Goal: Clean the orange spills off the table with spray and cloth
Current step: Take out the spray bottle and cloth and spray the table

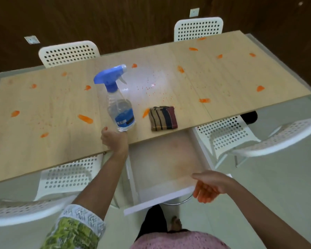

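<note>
A pale wood table (223, 78) dotted with orange spills (85, 119) stands on a light floor before a dark panelled wall, white perforated chairs (68, 53) round it. An open drawer (162, 169) juts out below. The left hand (114, 140) grips the base of a clear, blue-headed spray (119, 105), standing just beyond it. Right of that hand lies a folded striped cloth (162, 118). The right hand (209, 187), fingers loose and apart, is at the drawer front.

Light wooden table (223, 78) dotted with orange smears (85, 119), clear plastic spray bottle with blue trigger head (119, 105) standing near the front edge, left hand (114, 139) at its base, folded striped cloth (162, 118) just beside, open white drawer (162, 177) below, right hand (209, 187) with loose fingers at its front.
</note>
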